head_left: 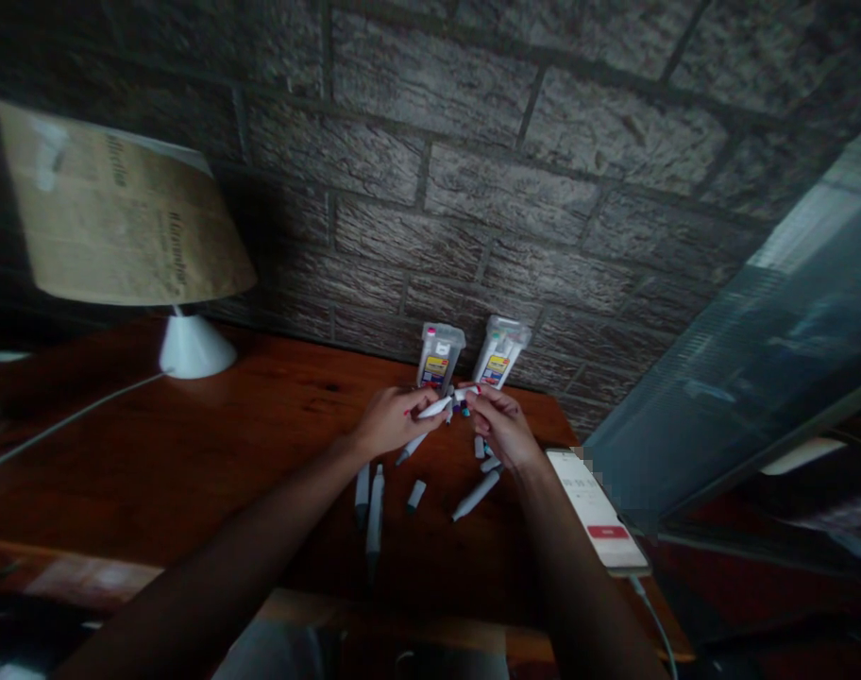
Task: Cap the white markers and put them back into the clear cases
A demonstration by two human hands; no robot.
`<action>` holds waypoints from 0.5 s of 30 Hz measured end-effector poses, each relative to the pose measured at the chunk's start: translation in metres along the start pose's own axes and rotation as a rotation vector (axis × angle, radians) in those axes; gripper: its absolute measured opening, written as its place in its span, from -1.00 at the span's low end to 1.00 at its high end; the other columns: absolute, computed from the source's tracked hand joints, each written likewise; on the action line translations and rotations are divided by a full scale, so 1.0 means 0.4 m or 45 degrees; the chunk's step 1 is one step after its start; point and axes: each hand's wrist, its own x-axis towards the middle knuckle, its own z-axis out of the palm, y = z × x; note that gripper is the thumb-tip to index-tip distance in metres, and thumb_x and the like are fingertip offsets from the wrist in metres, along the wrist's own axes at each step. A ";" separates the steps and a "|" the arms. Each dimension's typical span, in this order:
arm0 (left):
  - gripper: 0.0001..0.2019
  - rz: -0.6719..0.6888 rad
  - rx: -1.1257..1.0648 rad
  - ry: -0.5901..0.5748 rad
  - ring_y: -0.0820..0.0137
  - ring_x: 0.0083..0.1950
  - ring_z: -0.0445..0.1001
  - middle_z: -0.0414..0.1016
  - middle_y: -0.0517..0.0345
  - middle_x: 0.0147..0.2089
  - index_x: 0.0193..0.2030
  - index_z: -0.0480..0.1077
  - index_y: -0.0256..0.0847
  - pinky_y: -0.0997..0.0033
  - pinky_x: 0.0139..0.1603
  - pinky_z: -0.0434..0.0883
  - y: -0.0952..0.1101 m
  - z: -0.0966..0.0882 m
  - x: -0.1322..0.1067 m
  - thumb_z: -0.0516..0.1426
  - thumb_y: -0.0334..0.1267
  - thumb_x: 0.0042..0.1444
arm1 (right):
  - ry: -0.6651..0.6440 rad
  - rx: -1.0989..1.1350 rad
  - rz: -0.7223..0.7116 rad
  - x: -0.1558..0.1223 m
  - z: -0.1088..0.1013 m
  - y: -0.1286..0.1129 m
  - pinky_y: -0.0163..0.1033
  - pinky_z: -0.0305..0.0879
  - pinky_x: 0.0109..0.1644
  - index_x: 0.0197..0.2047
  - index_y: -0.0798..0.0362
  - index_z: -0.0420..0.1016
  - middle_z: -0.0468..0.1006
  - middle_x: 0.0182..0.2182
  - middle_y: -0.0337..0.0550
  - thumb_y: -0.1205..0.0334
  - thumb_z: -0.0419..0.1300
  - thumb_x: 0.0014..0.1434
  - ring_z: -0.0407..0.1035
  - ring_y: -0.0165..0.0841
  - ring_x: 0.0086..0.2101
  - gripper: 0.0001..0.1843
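Note:
My left hand (pixel 390 418) is closed around a white marker pen (pixel 435 407) that points right. My right hand (pixel 499 422) pinches a small white cap (pixel 465 392) at the marker's tip, so both hands meet above the wooden table (pixel 190 453). Several grey and white markers (pixel 374 505) and loose caps (pixel 416 494) lie on the table below and between my hands. Two clear marker cases (pixel 440 355) (pixel 499 351) lean upright against the brick wall just behind my hands.
A phone (pixel 595 510) with a lit screen lies right of my right hand, with a cable running off its near end. A lamp with a tan shade (pixel 119 222) and white base (pixel 194 348) stands at the back left. A window (pixel 770 349) is on the right.

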 end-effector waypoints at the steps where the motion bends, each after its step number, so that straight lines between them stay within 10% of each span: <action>1: -0.83 0.023 0.030 0.009 0.55 -0.45 0.36 0.46 0.29 -0.47 -0.29 0.51 -0.19 0.55 -0.41 0.18 0.000 0.000 0.001 0.22 -0.14 0.21 | 0.002 -0.023 -0.006 0.001 -0.002 0.002 -0.40 -0.20 -0.57 -0.22 0.05 0.65 0.32 -0.58 -0.36 0.05 0.45 -0.01 -0.04 -0.63 -0.62 -0.67; 15: -0.79 0.263 0.413 0.146 0.36 -0.26 0.46 0.58 0.17 -0.36 -0.39 0.54 -0.16 0.41 -0.26 0.26 -0.002 -0.001 0.011 0.25 -0.12 0.20 | 0.061 -0.314 -0.073 0.004 0.002 0.025 -0.38 -0.11 -0.57 -0.40 0.06 0.57 0.39 -0.55 -0.32 -0.10 0.41 0.02 0.04 -0.59 -0.62 -0.64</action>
